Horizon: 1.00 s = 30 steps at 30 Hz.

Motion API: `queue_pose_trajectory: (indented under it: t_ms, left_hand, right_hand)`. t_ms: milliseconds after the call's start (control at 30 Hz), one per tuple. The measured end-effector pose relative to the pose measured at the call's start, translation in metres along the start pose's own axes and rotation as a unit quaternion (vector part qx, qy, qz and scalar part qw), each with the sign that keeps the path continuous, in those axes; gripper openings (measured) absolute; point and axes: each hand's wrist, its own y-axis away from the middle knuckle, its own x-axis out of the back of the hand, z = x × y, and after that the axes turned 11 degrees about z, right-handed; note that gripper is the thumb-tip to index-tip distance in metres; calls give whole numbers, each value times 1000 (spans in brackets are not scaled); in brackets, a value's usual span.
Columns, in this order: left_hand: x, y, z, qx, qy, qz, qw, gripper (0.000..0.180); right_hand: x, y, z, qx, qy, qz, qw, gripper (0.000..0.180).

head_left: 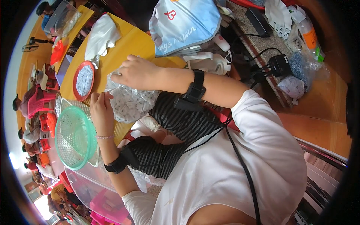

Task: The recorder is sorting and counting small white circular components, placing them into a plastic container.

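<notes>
A clear plastic bag (131,103) full of small white pieces sits at the table's edge by my knees. My right hand (138,73) is closed on the bag's upper edge, knuckles up. On the bag's left side, my left hand (102,113) has its fingers curled together; what lies between the fingertips is hidden. Just beyond my left hand, a red round dish (76,91) holds a heap of small pale-blue pieces (84,80). A green plastic colander (75,137) stands left of my left wrist.
On the yellow table (132,39) lies a white cloth or bag (102,37). A blue and white bag (187,26) stands at the far side. Black adapters with cables (279,65) rest on a stone ledge to the right. Under the colander is a white basket (95,159). Other people sit farther left.
</notes>
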Motion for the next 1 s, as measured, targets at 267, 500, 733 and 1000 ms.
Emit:
queue_pose_trajectory:
  t_ms: [267,500,733,1000]
  left_hand:
    - [0,1,6,117,-12,-48,992,12]
    - [-14,-4,9,-26,-108,27,993,10]
    - [-11,-5,16,65,-34,-8,997,9]
    - [-5,-2,10,78,9,-54,995,7]
  right_hand:
    - [9,-3,2,38,-26,-57,997,15]
    - [3,-5,1,56,49,42,996,7]
    - [-6,-1,-11,58,128,56,988,9]
    - [-17,5,-8,16,30,53,998,10]
